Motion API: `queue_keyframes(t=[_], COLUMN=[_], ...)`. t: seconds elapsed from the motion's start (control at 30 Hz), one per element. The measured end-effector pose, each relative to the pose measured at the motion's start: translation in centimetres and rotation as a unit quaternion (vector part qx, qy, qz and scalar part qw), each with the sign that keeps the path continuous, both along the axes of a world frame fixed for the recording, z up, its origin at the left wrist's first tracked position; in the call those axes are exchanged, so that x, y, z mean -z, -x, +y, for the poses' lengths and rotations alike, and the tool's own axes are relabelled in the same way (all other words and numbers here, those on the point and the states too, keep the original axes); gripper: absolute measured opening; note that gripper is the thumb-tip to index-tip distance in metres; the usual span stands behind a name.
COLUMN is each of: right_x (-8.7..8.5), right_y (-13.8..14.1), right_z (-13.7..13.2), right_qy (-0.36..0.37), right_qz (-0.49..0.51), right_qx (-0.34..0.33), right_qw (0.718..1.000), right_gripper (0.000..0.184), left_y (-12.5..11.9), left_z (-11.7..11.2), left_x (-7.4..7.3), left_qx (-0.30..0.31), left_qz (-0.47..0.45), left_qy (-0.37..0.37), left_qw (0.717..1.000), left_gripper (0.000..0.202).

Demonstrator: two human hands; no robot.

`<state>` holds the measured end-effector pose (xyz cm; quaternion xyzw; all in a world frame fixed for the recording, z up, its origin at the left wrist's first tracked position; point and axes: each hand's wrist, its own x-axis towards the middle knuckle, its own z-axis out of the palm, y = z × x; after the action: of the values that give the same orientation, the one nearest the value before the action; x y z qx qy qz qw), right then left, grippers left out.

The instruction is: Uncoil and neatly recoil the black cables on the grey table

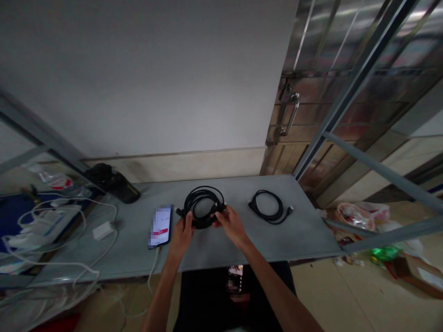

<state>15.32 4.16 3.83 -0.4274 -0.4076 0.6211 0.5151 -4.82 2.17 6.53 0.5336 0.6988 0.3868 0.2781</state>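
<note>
Gripping the black coiled cable point(203, 206) at the middle of the grey metal table point(304, 235) from both sides — left hand point(183, 232) and right hand point(231, 224) closed on its loops, probably to keep the coil together — with a smaller black cable coil point(267, 206) lying well apart.

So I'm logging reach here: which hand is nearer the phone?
Left. The left hand sits just right of the phone; the right hand is farther right, across the cable coil.
</note>
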Motion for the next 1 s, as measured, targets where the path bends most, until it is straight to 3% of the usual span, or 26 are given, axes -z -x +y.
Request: queue_keyframes(t=[0.07,0.13,0.3,0.43,0.53,0.67,0.73,0.87,1.0], right_x=[0.9,2.0,4.4,5.4,6.1,6.2,5.7,4.8,5.7], right_y=[0.3,-0.6,-5.8,-10.1,-12.7,-16.3,-18.0,-20.6,-22.0], right_z=[0.3,-1.4,-12.0,-20.0,-22.8,-21.6,-19.3,-13.2,-8.0], right_qy=[0.006,0.008,0.009,0.073,0.118,0.078,0.007,-0.166,-0.248], right_qz=[-0.006,-0.019,-0.090,-0.127,-0.142,-0.216,-0.298,-0.487,-0.602], right_qx=[0.011,0.028,0.064,0.139,0.199,0.210,0.215,0.240,0.198], right_qw=[1.000,0.999,0.994,0.979,0.962,0.950,0.930,0.823,0.733], right_gripper=[0.087,0.089,0.065,0.055,0.058,0.055,0.048,0.040,0.057], left_y=[0.8,1.6,2.4,1.4,0.5,-0.1,-0.2,-1.0,-2.2], left_z=[0.8,0.0,-5.3,-7.5,-6.0,-1.5,0.6,2.0,-0.7], left_x=[0.3,0.9,3.7,5.0,5.0,5.5,6.4,8.0,7.3], left_qx=[0.006,0.012,0.036,0.056,0.070,0.114,0.133,0.149,0.130], left_qz=[0.018,0.036,0.044,0.075,0.165,0.266,0.285,0.275,0.256], left_qy=[0.015,0.026,-0.009,-0.125,-0.241,-0.257,-0.235,-0.222,-0.254], left_qw=[1.000,0.999,0.998,0.988,0.954,0.922,0.920,0.924,0.923], left_gripper=[0.069,0.063,0.050,0.040,0.045,0.081,0.081,0.050,0.046])
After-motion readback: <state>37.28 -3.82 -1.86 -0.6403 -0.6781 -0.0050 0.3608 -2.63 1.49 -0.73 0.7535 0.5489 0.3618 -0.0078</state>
